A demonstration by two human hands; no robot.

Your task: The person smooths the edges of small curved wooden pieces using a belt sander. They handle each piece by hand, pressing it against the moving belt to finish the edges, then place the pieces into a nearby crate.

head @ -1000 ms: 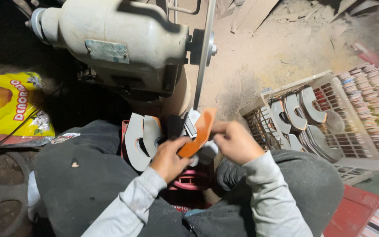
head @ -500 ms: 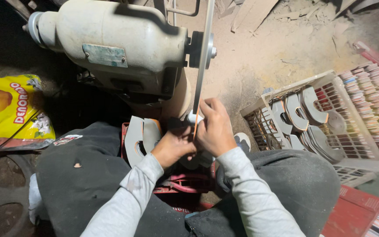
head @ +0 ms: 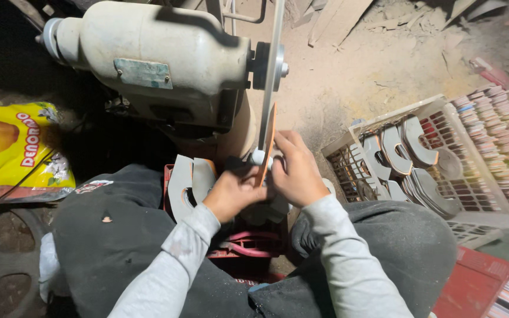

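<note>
Gripped between both hands, an orange piece (head: pixel 264 154) is pressed edge-on against the thin wheel (head: pixel 271 70) of the motor (head: pixel 148 65). Its long axis stands upright; the right hand (head: pixel 297 174) is closer to the wheel than the left hand (head: pixel 231 193).
</note>
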